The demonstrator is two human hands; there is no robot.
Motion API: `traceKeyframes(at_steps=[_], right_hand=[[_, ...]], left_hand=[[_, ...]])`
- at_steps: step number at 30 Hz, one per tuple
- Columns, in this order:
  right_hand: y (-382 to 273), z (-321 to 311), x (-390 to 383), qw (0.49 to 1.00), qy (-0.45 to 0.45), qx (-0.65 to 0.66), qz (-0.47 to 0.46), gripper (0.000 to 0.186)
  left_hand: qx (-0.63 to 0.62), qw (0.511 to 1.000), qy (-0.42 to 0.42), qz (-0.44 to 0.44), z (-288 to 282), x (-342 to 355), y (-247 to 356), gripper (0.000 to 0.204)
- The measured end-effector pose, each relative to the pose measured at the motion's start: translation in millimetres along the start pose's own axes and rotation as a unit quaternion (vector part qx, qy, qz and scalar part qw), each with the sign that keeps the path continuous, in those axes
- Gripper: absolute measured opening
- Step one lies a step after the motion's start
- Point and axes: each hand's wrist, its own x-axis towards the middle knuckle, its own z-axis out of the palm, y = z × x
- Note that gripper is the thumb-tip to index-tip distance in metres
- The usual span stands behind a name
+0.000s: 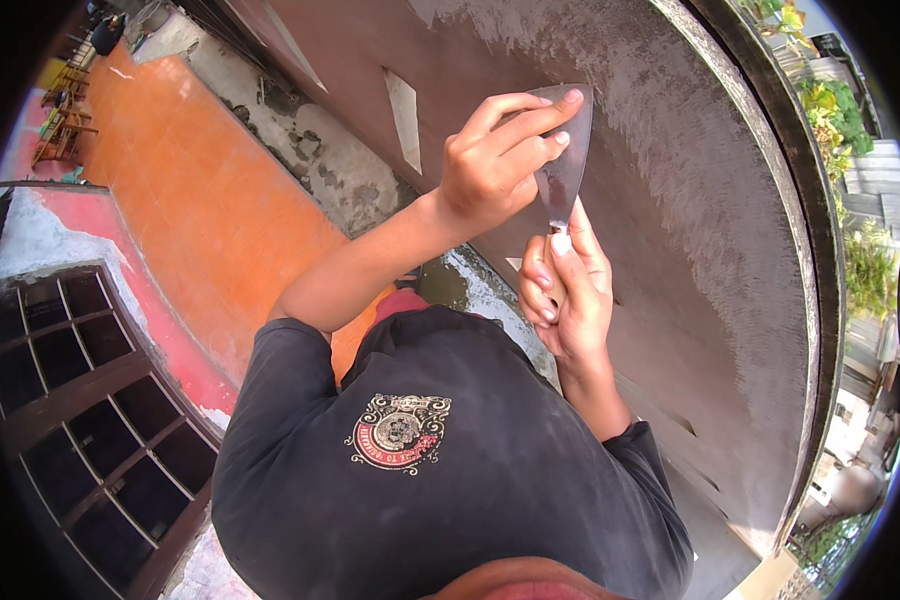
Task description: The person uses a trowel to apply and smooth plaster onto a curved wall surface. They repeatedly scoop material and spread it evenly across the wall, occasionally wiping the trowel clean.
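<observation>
The scraper [570,172] is before the wall [710,230], right of the floor [205,190].

We look from one head-worn camera, which faces down, close over the dark shirt [510,440]. Its fisheye lens is very wide: we see the scraper [567,175] near, above the middle, and the orange floor [195,170] stretching farther away, while straight edges bend toward the round dark rim.
</observation>
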Motion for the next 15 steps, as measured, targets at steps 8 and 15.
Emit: traceKeyframes(at_steps=[8, 15], right_hand=[[11.3, -14.1, -7.4, 1.0, 0.004, 0.008, -0.019, 0.057], [1.7, -21.3, -1.6, 1.0, 0.001, -0.017, -0.007, 0.056]], left_hand=[[-0.014, 1.0, -0.012, 0.013, 5.0, -17.3, 5.3, 0.014], [0.0, 1.0, 0.016, 0.008, 12.1, -10.1, 0.1, 0.021]])
